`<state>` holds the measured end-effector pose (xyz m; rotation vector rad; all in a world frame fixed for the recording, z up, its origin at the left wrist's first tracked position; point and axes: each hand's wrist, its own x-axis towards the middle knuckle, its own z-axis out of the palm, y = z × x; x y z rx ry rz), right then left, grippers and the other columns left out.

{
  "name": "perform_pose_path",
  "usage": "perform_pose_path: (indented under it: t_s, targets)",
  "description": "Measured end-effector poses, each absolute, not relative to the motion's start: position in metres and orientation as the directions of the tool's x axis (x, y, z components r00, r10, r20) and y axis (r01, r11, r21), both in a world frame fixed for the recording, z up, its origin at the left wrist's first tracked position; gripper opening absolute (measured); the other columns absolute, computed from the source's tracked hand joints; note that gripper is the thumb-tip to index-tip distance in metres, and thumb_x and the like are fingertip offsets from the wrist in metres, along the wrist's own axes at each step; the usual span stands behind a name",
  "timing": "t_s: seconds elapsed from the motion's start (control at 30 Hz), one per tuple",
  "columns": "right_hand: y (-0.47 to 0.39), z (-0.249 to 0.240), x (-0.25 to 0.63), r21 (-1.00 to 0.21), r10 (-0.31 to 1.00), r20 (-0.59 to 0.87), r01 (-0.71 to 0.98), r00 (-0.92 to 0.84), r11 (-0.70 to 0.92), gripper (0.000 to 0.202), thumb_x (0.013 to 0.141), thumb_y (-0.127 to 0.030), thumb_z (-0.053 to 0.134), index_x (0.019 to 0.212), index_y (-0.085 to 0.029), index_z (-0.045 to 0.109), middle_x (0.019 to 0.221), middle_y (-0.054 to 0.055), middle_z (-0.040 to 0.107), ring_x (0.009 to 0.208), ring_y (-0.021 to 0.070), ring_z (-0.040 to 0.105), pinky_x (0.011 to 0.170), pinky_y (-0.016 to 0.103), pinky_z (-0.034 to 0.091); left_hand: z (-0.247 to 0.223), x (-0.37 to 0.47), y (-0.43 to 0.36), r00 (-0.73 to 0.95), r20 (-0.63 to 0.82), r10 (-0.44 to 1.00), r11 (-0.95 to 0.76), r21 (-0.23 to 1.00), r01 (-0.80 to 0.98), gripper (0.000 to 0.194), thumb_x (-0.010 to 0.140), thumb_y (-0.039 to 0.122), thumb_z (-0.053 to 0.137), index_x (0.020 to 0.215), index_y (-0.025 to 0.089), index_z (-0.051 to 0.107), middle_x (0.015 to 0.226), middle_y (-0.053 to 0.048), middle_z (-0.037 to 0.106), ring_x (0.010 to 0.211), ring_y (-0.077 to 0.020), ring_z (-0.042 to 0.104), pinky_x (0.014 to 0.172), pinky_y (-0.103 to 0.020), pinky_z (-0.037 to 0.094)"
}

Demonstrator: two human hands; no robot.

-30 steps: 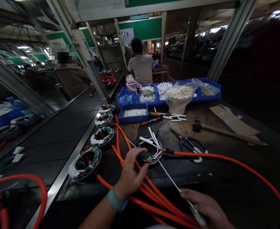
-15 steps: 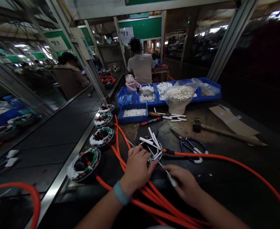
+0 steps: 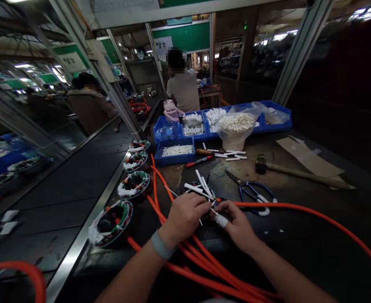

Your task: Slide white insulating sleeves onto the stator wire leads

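Since the earlier frame the right hand [image 3: 236,225] has been brought up beside the left hand [image 3: 185,216]. Both are closed on the wound ring [image 3: 199,190] near mid-bench, the right pinching a white sleeve [image 3: 220,219]. Loose white sleeves could be dislodged by the crowded fingers. The dark workbench [image 3: 299,219] is strewn with orange cables [image 3: 210,269]; a conveyor [image 3: 62,198] lies left.

**Rubber, plastic and worn wood at the bench**

The cables [image 3: 299,209] have a smooth, glossy orange rubbery jacket. The trays [image 3: 175,157] are shiny blue plastic. The scissors [image 3: 251,191] have dull metal blades and blue plastic handles. The hammer [image 3: 299,174] has a matt wooden handle. The bench [image 3: 314,235] is dark, scuffed and matt. The bag [image 3: 236,126] is thin clear plastic.
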<state>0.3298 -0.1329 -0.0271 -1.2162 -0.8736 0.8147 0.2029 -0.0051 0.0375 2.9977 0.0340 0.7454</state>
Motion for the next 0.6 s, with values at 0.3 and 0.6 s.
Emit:
perform_pose_path:
  t_s: [0.3, 0.6]
  targets:
    - [-0.143, -0.018, 0.329, -0.989, 0.919, 0.149, 0.039, 0.366, 0.145, 0.012, 0.073, -0.026, 0.062, 0.080, -0.021, 0.053, 0.089, 0.005, 0.061, 0.085, 0.0193, 0.060, 0.077, 0.029, 0.051, 0.038, 0.198, -0.025, 0.907, 0.381, 0.182, -0.890, 0.455, -0.013, 0.019, 0.084, 0.022, 0.056, 0.101, 0.019, 0.064, 0.093, -0.004, 0.067, 0.084, -0.0141, 0.061, 0.075, -0.024, 0.050]
    - [-0.144, -0.015, 0.348, -0.901, 0.936, 0.167, 0.434, 0.309, 0.017, 0.026, 0.075, -0.040, 0.054, 0.074, -0.020, 0.069, 0.079, 0.005, 0.070, 0.075, 0.0219, 0.065, 0.067, 0.025, 0.054, 0.019, 0.204, -0.035, 0.880, 0.435, 0.189, -0.960, 0.271, 0.073, 0.016, 0.073, 0.022, 0.055, 0.084, 0.015, 0.063, 0.077, -0.003, 0.066, 0.070, -0.0145, 0.059, 0.060, -0.024, 0.045]
